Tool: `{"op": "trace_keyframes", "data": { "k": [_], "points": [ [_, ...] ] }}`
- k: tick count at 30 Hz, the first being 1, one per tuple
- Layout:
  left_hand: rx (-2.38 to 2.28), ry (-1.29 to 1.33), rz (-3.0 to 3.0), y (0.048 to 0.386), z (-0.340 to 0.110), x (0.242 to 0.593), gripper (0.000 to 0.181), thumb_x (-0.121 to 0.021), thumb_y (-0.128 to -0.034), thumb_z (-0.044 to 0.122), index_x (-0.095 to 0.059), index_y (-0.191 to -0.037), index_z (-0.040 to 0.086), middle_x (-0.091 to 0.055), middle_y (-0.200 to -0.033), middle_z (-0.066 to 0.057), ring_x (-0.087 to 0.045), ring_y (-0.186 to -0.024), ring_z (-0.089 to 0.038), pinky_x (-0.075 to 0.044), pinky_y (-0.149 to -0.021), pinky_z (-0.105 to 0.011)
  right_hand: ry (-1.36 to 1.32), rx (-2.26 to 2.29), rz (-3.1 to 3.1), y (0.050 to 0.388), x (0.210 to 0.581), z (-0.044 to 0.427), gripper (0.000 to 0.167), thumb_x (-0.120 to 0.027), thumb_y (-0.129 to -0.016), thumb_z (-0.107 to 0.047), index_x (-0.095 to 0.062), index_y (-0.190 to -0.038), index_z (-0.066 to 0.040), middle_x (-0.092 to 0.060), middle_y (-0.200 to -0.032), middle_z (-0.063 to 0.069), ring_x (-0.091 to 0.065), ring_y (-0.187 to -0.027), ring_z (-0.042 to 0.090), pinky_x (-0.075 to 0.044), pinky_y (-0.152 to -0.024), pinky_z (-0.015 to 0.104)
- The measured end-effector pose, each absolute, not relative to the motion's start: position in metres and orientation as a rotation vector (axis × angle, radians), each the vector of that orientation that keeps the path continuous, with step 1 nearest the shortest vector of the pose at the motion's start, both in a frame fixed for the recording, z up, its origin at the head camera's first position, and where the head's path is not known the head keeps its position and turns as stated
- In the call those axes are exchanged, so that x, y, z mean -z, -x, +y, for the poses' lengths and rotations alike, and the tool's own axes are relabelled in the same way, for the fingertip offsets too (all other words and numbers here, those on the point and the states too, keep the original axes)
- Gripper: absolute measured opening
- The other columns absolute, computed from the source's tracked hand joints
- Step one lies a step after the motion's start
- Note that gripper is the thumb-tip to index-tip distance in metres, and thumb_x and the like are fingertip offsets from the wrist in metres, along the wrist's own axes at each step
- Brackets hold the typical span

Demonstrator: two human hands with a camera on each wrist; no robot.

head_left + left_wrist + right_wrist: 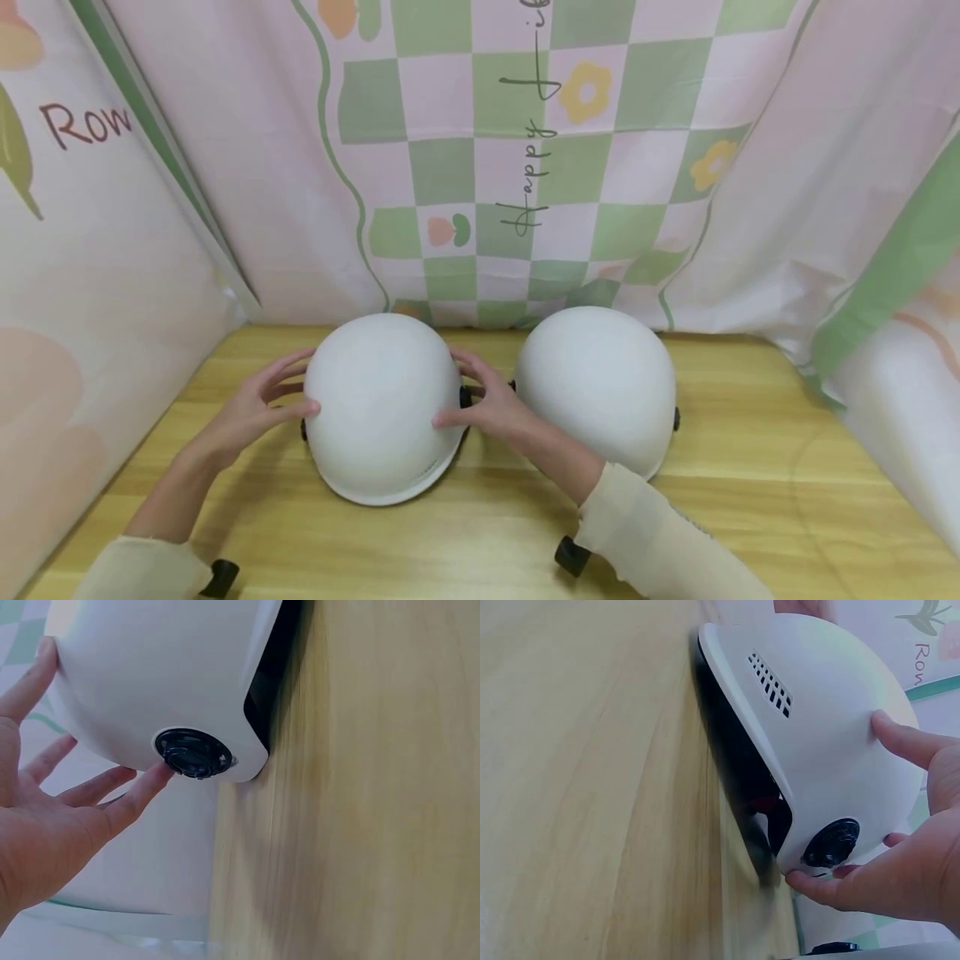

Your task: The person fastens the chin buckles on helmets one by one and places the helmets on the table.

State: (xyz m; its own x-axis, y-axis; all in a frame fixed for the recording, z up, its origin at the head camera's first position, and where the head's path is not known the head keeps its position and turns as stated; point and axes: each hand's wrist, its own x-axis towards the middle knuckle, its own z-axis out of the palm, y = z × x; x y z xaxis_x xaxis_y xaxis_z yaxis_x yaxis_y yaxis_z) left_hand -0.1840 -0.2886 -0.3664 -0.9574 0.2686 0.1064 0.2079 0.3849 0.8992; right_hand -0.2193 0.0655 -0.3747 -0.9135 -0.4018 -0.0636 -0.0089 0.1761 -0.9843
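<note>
A white helmet with a smooth rounded shell is on the left part of the table. My left hand holds its left side, thumb on the shell and fingers spread round behind. Opposite it, my right hand grips the right side, its thumb on the front of the shell. Round black side knobs show in both wrist views: the left knob touches a fingertip, and the right knob lies beside my fingers. The right wrist view also shows a vent grid and the dark inside under the rim.
A second white helmet stands close on the right, behind my right forearm. The wooden table ends at the back against a checkered curtain. More printed cloth hangs along the left side.
</note>
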Motion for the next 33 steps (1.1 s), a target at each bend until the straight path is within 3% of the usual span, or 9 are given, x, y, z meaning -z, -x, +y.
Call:
{"op": "trace_keyframes", "data": {
  "k": [12, 19, 24, 28, 33],
  "points": [
    [-1.583, -0.447, 2.625, 0.187, -0.285, 0.363, 0.076, -0.073, -0.0977, 0.013, -0.033, -0.162, 0.009, -0.036, -0.159, -0.027, -0.044, -0.136, -0.054, -0.050, -0.096, -0.067, 0.399, 1.782, 2.137, 0.225, 0.382, 0.066, 0.095, -0.089, -0.081, -0.005, -0.039, -0.160, -0.019, -0.037, -0.161, 0.021, -0.041, -0.143, 0.048, -0.048, -0.106, 0.057],
    [-1.530, -0.447, 2.620, 0.187, -0.284, 0.362, 0.080, -0.072, -0.0990, 0.016, -0.026, -0.164, 0.009, -0.029, -0.162, -0.027, -0.039, -0.139, -0.058, -0.050, -0.098, -0.066, 0.394, 1.741, 2.169, 0.225, 0.381, 0.067, 0.095, -0.089, -0.081, -0.007, -0.038, -0.161, -0.019, -0.037, -0.161, 0.019, -0.041, -0.144, 0.046, -0.047, -0.107, 0.058],
    [-1.451, -0.478, 2.697, 0.188, -0.272, 0.357, 0.082, -0.072, -0.0988, 0.023, -0.024, -0.164, 0.009, -0.021, -0.166, -0.025, -0.029, -0.146, -0.057, -0.037, -0.108, -0.073, 0.399, 1.719, 2.208, 0.223, 0.376, 0.072, 0.091, -0.089, -0.082, -0.011, -0.041, -0.159, -0.021, -0.041, -0.158, 0.018, -0.042, -0.143, 0.044, -0.048, -0.106, 0.058],
    [-1.313, -0.565, 2.924, 0.190, -0.254, 0.352, 0.082, -0.077, -0.0941, 0.025, -0.033, -0.161, 0.007, -0.028, -0.163, -0.026, -0.028, -0.147, -0.053, -0.028, -0.110, -0.078, 0.465, 1.716, 2.221, 0.219, 0.367, 0.080, 0.088, -0.086, -0.086, -0.011, -0.038, -0.160, -0.015, -0.039, -0.159, 0.023, -0.039, -0.145, 0.046, -0.044, -0.110, 0.059],
    [-1.224, -0.719, 3.154, 0.194, -0.223, 0.342, 0.076, -0.082, -0.0887, 0.019, -0.045, -0.152, 0.002, -0.037, -0.157, -0.028, -0.032, -0.146, -0.049, -0.027, -0.112, -0.076, 0.632, 1.702, 2.277, 0.211, 0.352, 0.097, 0.082, -0.080, -0.090, -0.008, -0.035, -0.159, -0.010, -0.036, -0.159, 0.025, -0.040, -0.145, 0.046, -0.040, -0.113, 0.060]
  ]
}}
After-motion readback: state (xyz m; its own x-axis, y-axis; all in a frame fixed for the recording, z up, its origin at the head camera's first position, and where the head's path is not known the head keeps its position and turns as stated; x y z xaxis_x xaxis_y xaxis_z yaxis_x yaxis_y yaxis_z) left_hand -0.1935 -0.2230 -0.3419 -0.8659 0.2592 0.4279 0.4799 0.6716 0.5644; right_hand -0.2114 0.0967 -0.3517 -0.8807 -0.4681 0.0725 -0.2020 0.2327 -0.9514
